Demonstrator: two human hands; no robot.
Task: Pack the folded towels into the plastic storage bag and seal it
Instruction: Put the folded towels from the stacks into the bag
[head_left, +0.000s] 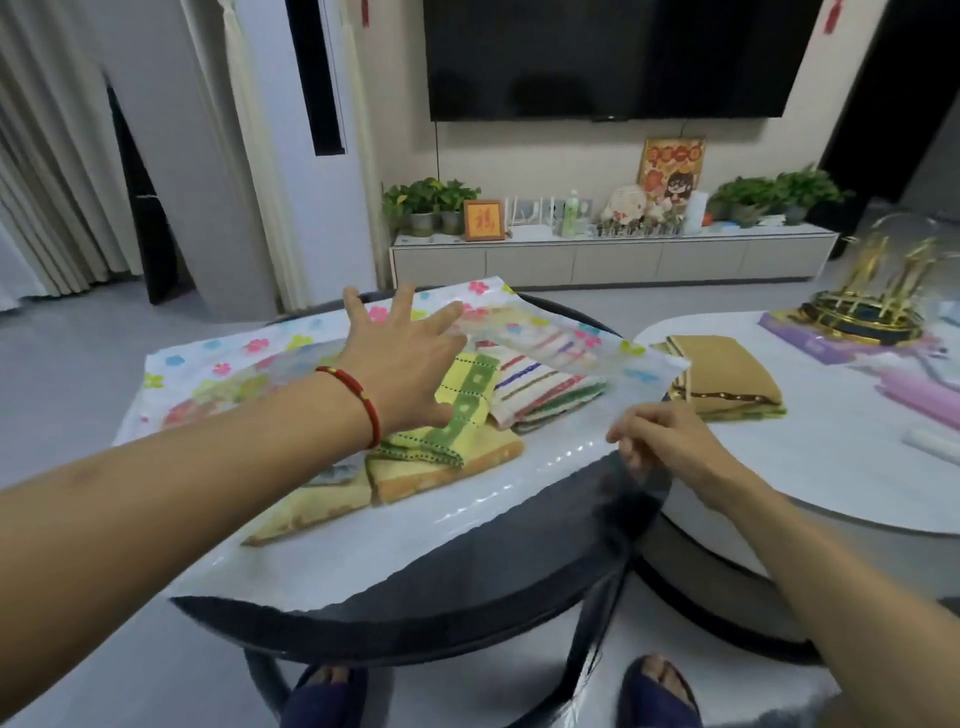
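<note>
A person stood over a round dark table (467, 597) in the lower centre of the frame, both bare arms reaching forward. Across the table lay a plastic storage bag (218, 364), clear with a pattern of small coloured flowers, its open mouth facing the viewer.

The left hand (405, 358), a red cord at the wrist, was in mid-frame with fingers spread wide, palm down on the towels at the bag's mouth, gripping nothing. Beneath it lay a yellow and green towel (457, 410), folded, with a striped towel (540, 395) just beside it to the right; both sat on the bag's lower sheet, partly under the raised upper sheet.

The right hand (660, 436), right of centre, had its fingers pinched together on the near edge of the bag's upper sheet, lifting it.

On a white table (779, 483) at the right, a tan towel (722, 379) lay folded, outside the bag.

The towels looked soft, light and likely to unfold if dragged, so a flat palm or a grip under the whole stack would probably suit them. The bag seemed thin, slippery and limp; its edge near the opening appeared the best place to hold.
</note>
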